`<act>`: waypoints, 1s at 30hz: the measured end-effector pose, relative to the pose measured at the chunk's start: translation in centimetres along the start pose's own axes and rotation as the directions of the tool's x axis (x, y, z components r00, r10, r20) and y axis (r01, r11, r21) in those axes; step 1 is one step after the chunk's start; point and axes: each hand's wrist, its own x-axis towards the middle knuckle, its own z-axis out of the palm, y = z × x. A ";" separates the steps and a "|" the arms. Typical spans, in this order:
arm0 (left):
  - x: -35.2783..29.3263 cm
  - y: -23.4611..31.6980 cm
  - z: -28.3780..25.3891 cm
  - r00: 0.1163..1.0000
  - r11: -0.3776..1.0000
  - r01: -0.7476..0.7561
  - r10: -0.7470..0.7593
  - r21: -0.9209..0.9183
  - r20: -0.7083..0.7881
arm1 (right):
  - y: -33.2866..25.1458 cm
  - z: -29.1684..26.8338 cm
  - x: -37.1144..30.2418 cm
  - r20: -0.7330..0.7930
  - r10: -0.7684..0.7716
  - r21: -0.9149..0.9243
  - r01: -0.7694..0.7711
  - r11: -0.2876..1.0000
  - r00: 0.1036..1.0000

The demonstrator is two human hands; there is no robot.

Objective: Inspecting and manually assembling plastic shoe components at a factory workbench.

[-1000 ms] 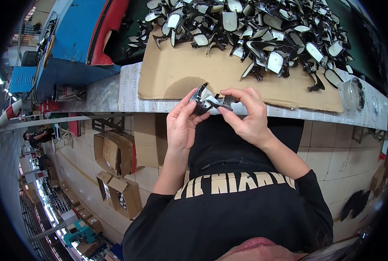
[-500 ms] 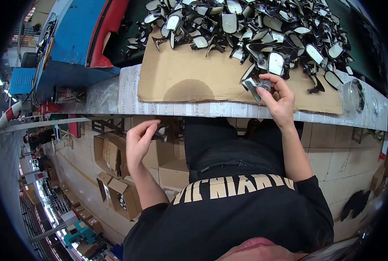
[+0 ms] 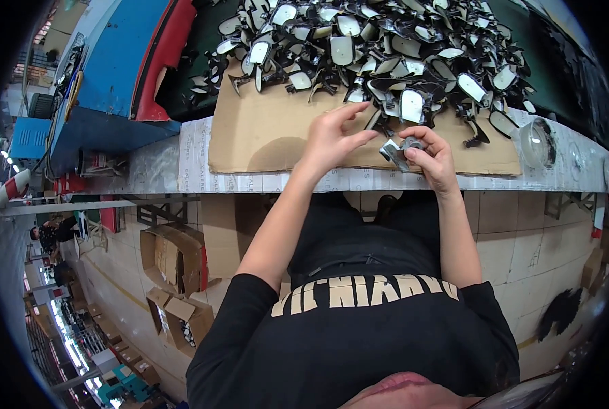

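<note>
Pinching: your right hand (image 3: 435,161) holds a small grey piece (image 3: 394,156).
Left hand (image 3: 332,139): spread wide above your cardboard (image 3: 240,140), near it.
Heap (image 3: 341,51): black-and-white parts beyond your hands.

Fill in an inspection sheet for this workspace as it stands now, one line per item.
Surface: bench covered in printed wrapping, a cardboard sheet on top.
Job's things: small grey-and-white part in hand; pile of black-and-white pieces beyond.
Clutter: clear round container toward the bench's right end; open cardboard box on the floor.
Grips: left hand open, seemingly empty; right hand pinching the part.
Cables: nothing seen around the hands.
Surroundings: blue machine at left; tiled floor.
</note>
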 end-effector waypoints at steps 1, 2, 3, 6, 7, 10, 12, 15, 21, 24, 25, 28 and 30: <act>0.9 0.0 1.5 1.000 0.999 0.028 -0.028 -0.026 0.005 | 0.0 0.0 -0.1 -0.007 -0.013 0.020 0.014 1.000 1.000; 1.4 -0.1 2.2 0.998 0.997 0.059 -0.059 -0.049 0.008 | 0.0 0.0 -0.1 -0.011 -0.025 0.041 0.026 0.999 1.000; 1.8 -0.3 2.3 1.000 0.991 0.011 -0.013 0.136 0.011 | 0.0 0.1 -0.1 -0.016 -0.014 0.050 0.015 0.999 1.000; 2.2 -0.9 2.0 1.000 0.980 0.006 -0.002 0.200 -0.023 | 0.2 -0.4 0.1 0.004 -0.010 0.053 0.010 0.999 1.000; 2.0 -0.8 1.4 0.999 0.989 0.017 -0.011 0.148 -0.038 | 0.1 -0.5 0.1 0.003 -0.010 0.056 0.009 0.998 1.000; 0.7 -0.7 -1.6 0.970 0.972 0.231 -0.234 -0.046 -0.070 | 0.0 -0.7 0.2 0.004 -0.009 0.065 0.008 0.998 1.000; -0.1 0.7 -4.0 0.891 0.834 0.367 -0.443 -0.413 -0.102 | 0.1 -0.9 0.2 0.010 -0.032 0.067 0.031 0.997 0.999; -2.2 -2.0 -7.8 0.837 0.610 0.372 -0.546 -0.699 -0.030 | 0.1 -0.3 0.4 -0.016 -0.036 0.094 0.037 0.995 0.999; -6.5 -0.9 -6.0 0.879 0.185 0.277 -0.444 -0.943 0.172 | 0.0 3.3 0.1 -0.081 0.074 0.135 -0.063 0.989 0.994; -7.4 2.4 -4.6 0.858 0.302 0.297 -0.501 -0.906 0.114 | -1.0 5.6 -0.6 -0.098 0.053 0.145 -0.038 0.989 0.994; -7.6 2.9 -4.5 0.866 0.297 0.284 -0.488 -0.912 0.111 | -1.6 6.1 -0.9 -0.104 0.040 0.162 -0.022 0.987 0.994; -8.7 2.5 -4.1 0.860 0.394 0.308 -0.505 -0.866 0.076 | -3.3 8.1 -1.6 -0.162 -0.057 0.105 0.074 0.992 0.985; -9.1 2.5 -3.7 0.860 0.392 0.301 -0.506 -0.869 0.070 | -3.6 9.0 -2.1 -0.158 -0.134 -0.051 0.127 0.991 0.978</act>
